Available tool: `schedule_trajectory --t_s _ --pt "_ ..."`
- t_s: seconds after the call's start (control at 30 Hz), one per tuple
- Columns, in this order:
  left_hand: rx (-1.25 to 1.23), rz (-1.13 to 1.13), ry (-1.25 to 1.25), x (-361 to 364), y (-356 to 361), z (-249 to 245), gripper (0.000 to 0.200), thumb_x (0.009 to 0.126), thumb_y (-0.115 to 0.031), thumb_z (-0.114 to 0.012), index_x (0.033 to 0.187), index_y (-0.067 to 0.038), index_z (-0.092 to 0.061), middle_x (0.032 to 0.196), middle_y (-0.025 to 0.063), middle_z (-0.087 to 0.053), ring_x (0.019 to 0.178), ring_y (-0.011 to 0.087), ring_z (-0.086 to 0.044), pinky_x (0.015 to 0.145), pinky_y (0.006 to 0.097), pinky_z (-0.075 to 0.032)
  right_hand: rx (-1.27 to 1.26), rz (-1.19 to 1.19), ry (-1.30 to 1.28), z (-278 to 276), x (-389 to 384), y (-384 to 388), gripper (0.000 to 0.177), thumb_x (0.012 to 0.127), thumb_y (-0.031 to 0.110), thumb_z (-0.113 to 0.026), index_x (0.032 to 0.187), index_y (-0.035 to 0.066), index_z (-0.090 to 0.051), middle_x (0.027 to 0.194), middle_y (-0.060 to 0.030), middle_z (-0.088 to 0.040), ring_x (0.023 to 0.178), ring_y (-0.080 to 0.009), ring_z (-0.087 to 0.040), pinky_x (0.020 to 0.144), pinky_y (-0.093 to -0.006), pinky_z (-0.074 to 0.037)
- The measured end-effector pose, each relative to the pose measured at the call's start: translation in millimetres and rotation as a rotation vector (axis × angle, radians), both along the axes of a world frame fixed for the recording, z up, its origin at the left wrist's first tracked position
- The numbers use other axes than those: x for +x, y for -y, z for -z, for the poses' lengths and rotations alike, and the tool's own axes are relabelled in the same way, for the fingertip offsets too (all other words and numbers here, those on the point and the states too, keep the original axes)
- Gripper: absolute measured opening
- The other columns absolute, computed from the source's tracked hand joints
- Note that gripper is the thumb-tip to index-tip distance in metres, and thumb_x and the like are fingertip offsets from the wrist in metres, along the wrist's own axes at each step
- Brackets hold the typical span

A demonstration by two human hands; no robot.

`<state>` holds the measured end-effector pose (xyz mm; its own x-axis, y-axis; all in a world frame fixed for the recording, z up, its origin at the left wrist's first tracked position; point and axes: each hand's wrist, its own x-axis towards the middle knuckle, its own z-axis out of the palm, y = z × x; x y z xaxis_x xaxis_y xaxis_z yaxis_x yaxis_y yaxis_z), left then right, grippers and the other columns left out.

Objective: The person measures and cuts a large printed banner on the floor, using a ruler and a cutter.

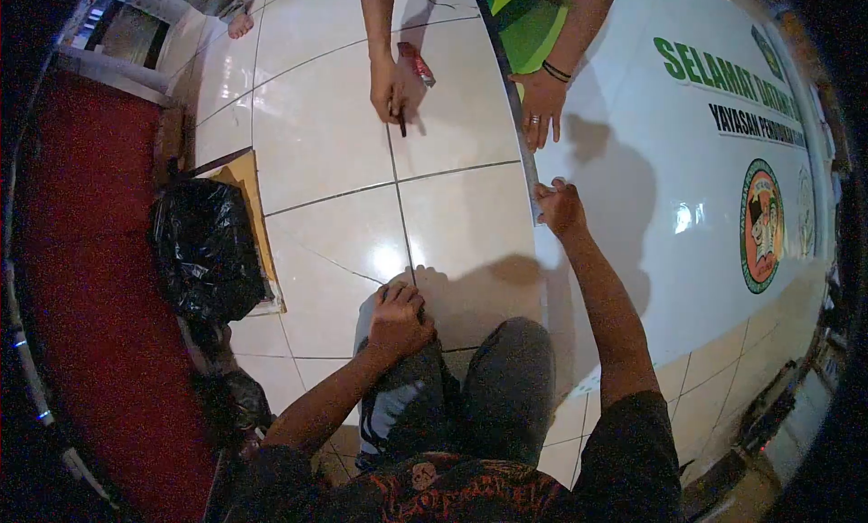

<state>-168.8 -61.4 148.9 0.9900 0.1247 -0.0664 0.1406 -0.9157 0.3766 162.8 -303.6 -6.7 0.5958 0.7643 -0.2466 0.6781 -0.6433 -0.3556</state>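
Note:
My left hand [400,320] rests on my knee [384,405], its fingers bent over the knee and nothing seen in it. At the left edge of a white printed banner [615,297], my right hand [560,208] has its fingers closed on the banner's edge. Just above it, a co-worker's hand [542,103] with a ring and a dark wristband lies spread on the banner edge. The co-worker's other hand [386,91] holds a small dark object [402,122] over the tiles.
A red and white packet [417,65] lies on the tiled floor [316,188]. To the left are a black plastic bag [206,252], a brown board [244,184] and a red surface [95,279]. Someone's bare foot [240,26] shows at the upper left.

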Motion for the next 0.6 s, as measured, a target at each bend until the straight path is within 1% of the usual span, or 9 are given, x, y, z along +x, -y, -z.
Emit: schedule_trajectory --t_s 0.03,0.07,0.1,0.13,0.17,0.23,0.47,0.53,0.6 --pt "0.004 -0.002 0.007 -0.7 0.2 1.5 0.030 0.073 -0.024 -0.065 0.092 -0.001 -0.067 0.104 0.0147 -0.064 0.111 0.0327 -0.057 0.104 0.0519 -0.038 -0.065 -0.096 0.094 -6.5 -0.2 2.8 0.035 0.100 0.036 -0.042 0.123 0.010 -0.047 0.113 -0.0132 -0.056 0.099 -0.0240 -0.054 0.070 -0.0430 -0.052" --pt "-0.001 0.004 0.009 -1.9 -0.3 4.0 0.030 0.073 -0.024 -0.065 0.092 -0.001 -0.067 0.104 0.0147 -0.064 0.111 0.0327 -0.057 0.104 0.0519 -0.038 -0.070 -0.091 0.096 6.5 -1.4 3.6 0.035 0.100 0.036 -0.042 0.123 0.010 -0.047 0.113 -0.0132 -0.056 0.099 -0.0240 -0.054 0.070 -0.0430 -0.052" --pt "-0.008 0.010 -0.016 -3.8 -1.7 7.4 0.031 0.073 -0.024 -0.066 0.092 0.000 -0.067 0.105 0.0153 -0.064 0.112 0.0328 -0.057 0.105 0.0519 -0.038 0.484 0.040 -0.329 39.9 -2.4 4.2 0.033 0.100 0.036 -0.043 0.123 0.011 -0.047 0.111 -0.0111 -0.056 0.099 -0.0236 -0.053 0.068 -0.0421 -0.051" --pt "-0.014 0.014 -0.041 -3.2 -2.3 7.6 0.031 0.073 -0.024 -0.066 0.093 0.000 -0.067 0.107 0.0158 -0.064 0.113 0.0330 -0.056 0.105 0.0518 -0.038 1.038 0.175 -0.754 42.0 -4.2 -0.4 0.032 0.099 0.035 -0.044 0.123 0.013 -0.047 0.109 -0.0089 -0.056 0.099 -0.0232 -0.053 0.066 -0.0413 -0.050" --pt "-0.015 0.015 -0.040 -3.3 -2.2 7.6 0.031 0.073 -0.024 -0.066 0.093 0.000 -0.067 0.107 0.0158 -0.064 0.113 0.0330 -0.056 0.105 0.0518 -0.038 1.038 0.176 -0.752 40.6 -2.6 4.2 0.032 0.099 0.035 -0.044 0.123 0.013 -0.047 0.109 -0.0089 -0.056 0.099 -0.0232 -0.053 0.066 -0.0413 -0.050" --pt "-0.023 0.005 -0.083 -1.8 -2.1 2.1 0.033 0.073 -0.025 -0.067 0.094 0.000 -0.068 0.109 0.0167 -0.064 0.115 0.0337 -0.056 0.105 0.0519 -0.038 -0.101 -0.063 0.362 -11.5 -7.3 -4.8 0.065 0.058 0.025 -0.087 0.116 0.011 -0.062 0.113 -0.0054 -0.067 0.113 -0.0319 -0.056 0.089 -0.0444 -0.047" --pt "-0.021 0.025 -0.054 -2.9 -1.7 4.9 0.033 0.074 -0.025 -0.067 0.094 0.000 -0.068 0.109 0.0178 -0.063 0.117 0.0348 -0.055 0.105 0.0528 -0.038 -0.130 -0.036 0.334 -33.9 -10.6 -12.3 0.066 0.056 0.024 -0.088 0.117 0.011 -0.064 0.109 -0.0137 -0.066 0.105 -0.0309 -0.058 0.090 -0.0425 -0.047" --pt "-0.018 0.012 -0.086 -1.4 -1.4 2.2 0.033 0.074 -0.026 -0.067 0.094 0.000 -0.068 0.110 0.0176 -0.063 0.117 0.0346 -0.055 0.106 0.0530 -0.037 -0.104 -0.043 0.298 -46.0 -9.3 -13.8 0.064 0.056 0.024 -0.087 0.115 0.011 -0.065 0.107 -0.0099 -0.066 0.103 -0.0296 -0.058 0.089 -0.0422 -0.048" --pt "-0.014 0.009 -0.100 1.1 0.7 -5.8 0.033 0.074 -0.026 -0.068 0.094 0.000 -0.068 0.110 0.0170 -0.064 0.117 0.0342 -0.055 0.106 0.0529 -0.037 -0.092 -0.075 0.346 -29.6 -5.5 -6.4 0.062 0.057 0.026 -0.086 0.114 0.011 -0.066 0.108 -0.0049 -0.067 0.103 -0.0286 -0.056 0.087 -0.0421 -0.048"
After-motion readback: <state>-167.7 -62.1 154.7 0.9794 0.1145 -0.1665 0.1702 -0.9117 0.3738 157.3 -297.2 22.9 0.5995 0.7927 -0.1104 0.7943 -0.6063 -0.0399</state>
